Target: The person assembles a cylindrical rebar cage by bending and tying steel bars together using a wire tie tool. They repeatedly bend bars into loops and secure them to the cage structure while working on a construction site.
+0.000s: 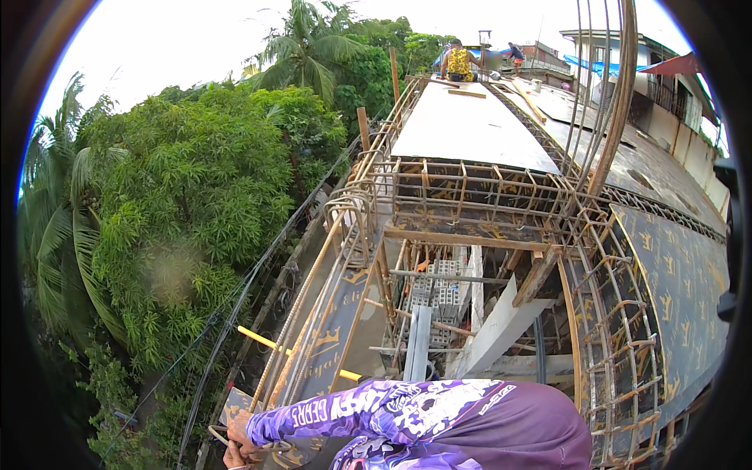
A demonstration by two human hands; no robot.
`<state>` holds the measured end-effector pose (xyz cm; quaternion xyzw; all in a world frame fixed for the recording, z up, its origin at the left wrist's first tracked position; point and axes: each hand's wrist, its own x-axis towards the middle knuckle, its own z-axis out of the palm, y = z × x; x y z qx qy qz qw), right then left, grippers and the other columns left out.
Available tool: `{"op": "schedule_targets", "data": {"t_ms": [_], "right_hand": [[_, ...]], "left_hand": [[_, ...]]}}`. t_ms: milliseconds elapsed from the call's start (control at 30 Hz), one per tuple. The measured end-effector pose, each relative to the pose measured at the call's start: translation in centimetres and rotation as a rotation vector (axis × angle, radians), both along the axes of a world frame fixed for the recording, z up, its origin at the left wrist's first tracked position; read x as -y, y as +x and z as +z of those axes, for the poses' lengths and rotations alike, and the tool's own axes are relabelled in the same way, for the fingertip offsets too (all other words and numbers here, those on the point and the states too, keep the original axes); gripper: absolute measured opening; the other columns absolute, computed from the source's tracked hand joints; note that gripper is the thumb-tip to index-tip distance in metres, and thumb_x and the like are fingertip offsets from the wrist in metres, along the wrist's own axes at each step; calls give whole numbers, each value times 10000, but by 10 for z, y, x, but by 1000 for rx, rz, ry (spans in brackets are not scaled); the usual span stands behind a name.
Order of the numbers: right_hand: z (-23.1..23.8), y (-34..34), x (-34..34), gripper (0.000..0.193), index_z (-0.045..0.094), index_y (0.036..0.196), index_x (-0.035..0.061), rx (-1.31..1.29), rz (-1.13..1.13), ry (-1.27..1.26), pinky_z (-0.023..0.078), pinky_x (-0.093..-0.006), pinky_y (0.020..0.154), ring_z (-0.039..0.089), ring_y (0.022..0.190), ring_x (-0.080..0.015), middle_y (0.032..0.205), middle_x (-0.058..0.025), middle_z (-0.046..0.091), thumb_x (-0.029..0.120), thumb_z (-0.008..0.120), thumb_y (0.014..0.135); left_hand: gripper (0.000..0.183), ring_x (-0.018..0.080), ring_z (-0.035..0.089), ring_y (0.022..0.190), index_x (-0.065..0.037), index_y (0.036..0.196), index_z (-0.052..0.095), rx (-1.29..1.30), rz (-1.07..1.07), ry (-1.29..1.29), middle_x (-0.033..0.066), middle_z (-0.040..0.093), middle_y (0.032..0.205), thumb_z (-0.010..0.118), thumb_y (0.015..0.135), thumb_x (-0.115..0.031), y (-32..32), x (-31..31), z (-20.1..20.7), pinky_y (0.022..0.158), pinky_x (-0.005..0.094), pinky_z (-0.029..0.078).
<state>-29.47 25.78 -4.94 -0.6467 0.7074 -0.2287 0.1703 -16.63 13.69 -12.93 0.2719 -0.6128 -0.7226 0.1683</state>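
Both hands are close together at the lower left, at the near end of a narrow beam form (333,333) with long steel bars (301,345) running along it. My right hand (241,429), at the end of a purple patterned sleeve (337,415) reaching across, is closed on a bent steel stirrup (217,432). Just below it, my left hand (233,456) has its fingers curled in and is partly cut off by the dark rim. What it grips is hidden. Several more bent stirrups (351,207) stand bunched farther along the bars.
A yellow pipe (262,338) crosses under the form. Right of it is an opening with grey hollow blocks (446,294) below. Rebar cages (478,188) and a curved rebar cage (619,345) border it. Cables (235,313) and trees lie left. A person in yellow (458,63) sits far off.
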Motion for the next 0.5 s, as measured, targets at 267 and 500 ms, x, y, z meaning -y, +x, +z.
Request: {"op": "schedule_targets", "data": {"t_ms": [267,500], "right_hand": [[-19,4,20,402,675,723,-13,-32,7,-28,528,-398,659,645,729,-354,718,-208,648,344,716,543],[-6,0,13,364,666,689,0,23,-19,29,523,-405,658,646,725,-354,705,-205,645,327,710,535]], "left_hand": [[419,197,627,663,9,1068,554,6,-9,8,112,631,860,528,898,-373,4,0,-2,512,327,518],[402,196,626,662,5,1060,549,2,0,10,109,628,850,527,900,-363,9,1,-6,511,324,518]]}}
